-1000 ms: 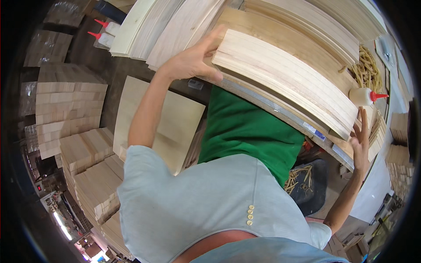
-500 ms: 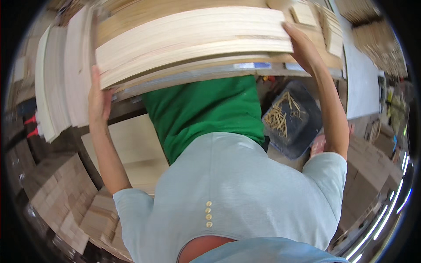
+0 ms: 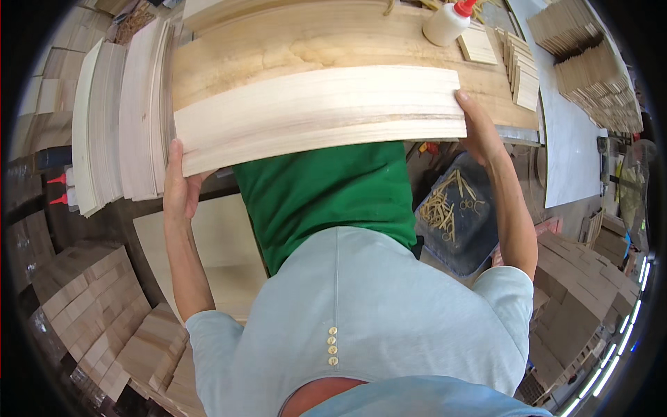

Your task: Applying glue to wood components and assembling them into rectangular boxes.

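Note:
A long, pale wooden board (image 3: pixel 319 108), or a thin stack of them, spans the space between my two hands. My left hand (image 3: pixel 182 182) grips its left end, thumb on top and fingers beneath. On the right end my right hand (image 3: pixel 478 124) has its thumb at the edge, with the other fingers mostly hidden behind and below. The board lies over the near edge of the wooden worktop (image 3: pixel 292 52), close to my green apron (image 3: pixel 326 191). Whether it touches the worktop cannot be made out.
Upright stacks of thin boards (image 3: pixel 142 104) stand at the left. At the far right of the worktop are a white glue bottle (image 3: pixel 445 26) with a red cap and small wood pieces (image 3: pixel 522 73). A dark bin (image 3: pixel 462 243) with rubber bands sits below right. Stacked blocks (image 3: pixel 94 306) fill the lower left.
The board has come nearer to my body and slightly right, with both hands still on its ends. More of the worktop and the glue bottle show behind it.

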### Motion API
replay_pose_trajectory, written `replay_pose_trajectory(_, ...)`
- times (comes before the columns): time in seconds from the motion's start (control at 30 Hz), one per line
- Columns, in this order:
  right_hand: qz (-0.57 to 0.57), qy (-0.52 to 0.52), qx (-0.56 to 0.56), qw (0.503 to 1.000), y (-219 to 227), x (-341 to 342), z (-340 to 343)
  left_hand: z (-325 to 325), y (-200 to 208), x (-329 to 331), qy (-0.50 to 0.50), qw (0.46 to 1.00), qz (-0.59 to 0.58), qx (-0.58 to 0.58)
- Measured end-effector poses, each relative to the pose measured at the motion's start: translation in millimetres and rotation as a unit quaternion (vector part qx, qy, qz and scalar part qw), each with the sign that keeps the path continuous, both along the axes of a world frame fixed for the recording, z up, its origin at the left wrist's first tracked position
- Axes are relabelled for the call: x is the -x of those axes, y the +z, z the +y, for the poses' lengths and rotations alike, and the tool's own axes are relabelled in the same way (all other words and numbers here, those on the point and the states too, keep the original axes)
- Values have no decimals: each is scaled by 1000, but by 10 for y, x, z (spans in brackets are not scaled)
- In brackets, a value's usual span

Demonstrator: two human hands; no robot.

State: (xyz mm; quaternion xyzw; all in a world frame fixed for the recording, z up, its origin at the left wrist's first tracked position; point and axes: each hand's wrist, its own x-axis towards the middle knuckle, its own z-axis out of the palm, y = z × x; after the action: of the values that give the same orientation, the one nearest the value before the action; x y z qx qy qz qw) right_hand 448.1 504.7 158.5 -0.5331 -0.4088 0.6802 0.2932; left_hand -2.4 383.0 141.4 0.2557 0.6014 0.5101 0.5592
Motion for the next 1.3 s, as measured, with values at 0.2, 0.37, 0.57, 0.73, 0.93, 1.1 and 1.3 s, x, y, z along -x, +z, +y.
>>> replay_pose_trajectory(0.2, 95, 100, -97, 986, -37, -323, 509, 388, 23, 253, -20, 995, 14, -96)
replay_pose_trajectory(0.37, -67, 180, -223, 956, -29, -362, 683, 782, 246, -28, -145, 968, 131, -155)
replay_pose_trajectory(0.57, -64, 182, -259, 946, -233, -401, 674, 817, -117, 66, -170, 968, 122, -142)
replay_pose_trajectory(0.73, -77, 159, -317, 932, -249, -513, 689, 892, -163, 106, -115, 970, -87, -198)
replay_pose_trajectory(0.93, -110, 101, -304, 941, -192, -326, 502, 858, -70, 4, -128, 976, 89, -152)
replay_pose_trajectory(1.1, -86, 97, -306, 943, -260, -342, 553, 854, -49, -35, -122, 975, 102, -156)
replay_pose_trajectory(1.3, -101, 30, -266, 958, -237, -415, 667, 910, -79, -18, -77, 982, 126, -113)
